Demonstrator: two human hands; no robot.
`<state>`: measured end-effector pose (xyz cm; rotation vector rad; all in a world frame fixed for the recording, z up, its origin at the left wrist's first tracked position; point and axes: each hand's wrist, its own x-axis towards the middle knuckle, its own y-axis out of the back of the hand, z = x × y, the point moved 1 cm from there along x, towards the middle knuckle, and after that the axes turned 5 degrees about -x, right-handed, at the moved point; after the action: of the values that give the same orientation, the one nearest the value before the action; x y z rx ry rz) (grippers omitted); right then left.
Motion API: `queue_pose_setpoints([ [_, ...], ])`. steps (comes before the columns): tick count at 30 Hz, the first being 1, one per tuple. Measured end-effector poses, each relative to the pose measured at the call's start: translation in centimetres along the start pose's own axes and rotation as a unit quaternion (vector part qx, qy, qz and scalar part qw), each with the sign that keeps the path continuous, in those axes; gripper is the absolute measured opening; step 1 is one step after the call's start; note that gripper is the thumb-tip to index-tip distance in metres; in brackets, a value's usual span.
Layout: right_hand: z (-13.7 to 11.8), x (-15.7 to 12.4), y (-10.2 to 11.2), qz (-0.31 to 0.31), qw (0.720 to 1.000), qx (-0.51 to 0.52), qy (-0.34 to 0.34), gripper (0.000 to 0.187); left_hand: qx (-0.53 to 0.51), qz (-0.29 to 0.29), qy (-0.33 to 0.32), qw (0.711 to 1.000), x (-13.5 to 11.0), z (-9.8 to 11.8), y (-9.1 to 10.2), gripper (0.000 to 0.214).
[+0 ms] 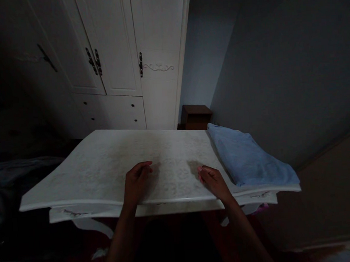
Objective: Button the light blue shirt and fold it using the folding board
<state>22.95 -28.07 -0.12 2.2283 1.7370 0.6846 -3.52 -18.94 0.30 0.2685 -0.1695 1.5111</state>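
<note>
1. Nearest us were our two bare forearms (118, 240), reaching up from the lower edge toward a white, curved-edge table (84, 174) with a mottled top and carved trim.
2. Our left hand (136, 183) was over the table's near part, left of the middle, thumb and fingers loosely bent; its grip was slack, and we saw nothing in it.
3. Our right hand (213, 180) was also over the near part, well apart from the left, its fingers curled inward; it too was relaxed, with nothing visible between the fingers. We could not tell whether either hand touched the surface.
4. We had a light-blue, flat-folded fabric piece (250, 157) lying along the table's right end, beside our right hand and apart from it.
5. Beyond the table we faced a tall white panelled wardrobe (163, 95) with dark ornate handles (141, 65), and, right of it, a small brown open-fronted cabinet (196, 110).
6. To our right was a plain grey wall (295, 77), dimly lit.
</note>
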Motion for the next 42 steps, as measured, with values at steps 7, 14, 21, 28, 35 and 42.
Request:
queue_pose_setpoints([
  [7, -0.11, -0.37, -0.21, -0.004, 0.999, -0.04, 0.023, 0.046, -0.101, 0.03, 0.035, 0.994, -0.26, -0.21, 0.45, 0.024],
  [14, -0.06, -0.38, 0.03, -0.005, 0.999, -0.039, 0.025, 0.045, -0.114, 0.018, 0.055, 0.992, -0.11, -0.21, 0.37, 0.026],
  [21, -0.47, -0.5, -0.08, -0.006, 0.998, -0.045, 0.037, 0.044, -0.112, 0.011, 0.057, 0.992, -0.03, -0.1, 0.15, 0.027],
  [28, -0.42, -0.48, -0.04, -0.008, 0.999, -0.038, 0.038, 0.045, -0.101, 0.031, 0.03, 0.994, -0.04, 0.04, 0.12, 0.03],
  [35, -0.46, -0.49, -0.05, -0.006, 0.999, -0.029, 0.042, 0.046, -0.023, -0.008, 0.041, 0.999, -0.28, 0.1, 0.13, 0.049],
  [42, -0.32, -0.59, -0.01, -0.016, 0.998, -0.032, 0.044, 0.045, 0.001, -0.005, 0.045, 0.999, -0.34, 0.3, 0.0, 0.048],
])
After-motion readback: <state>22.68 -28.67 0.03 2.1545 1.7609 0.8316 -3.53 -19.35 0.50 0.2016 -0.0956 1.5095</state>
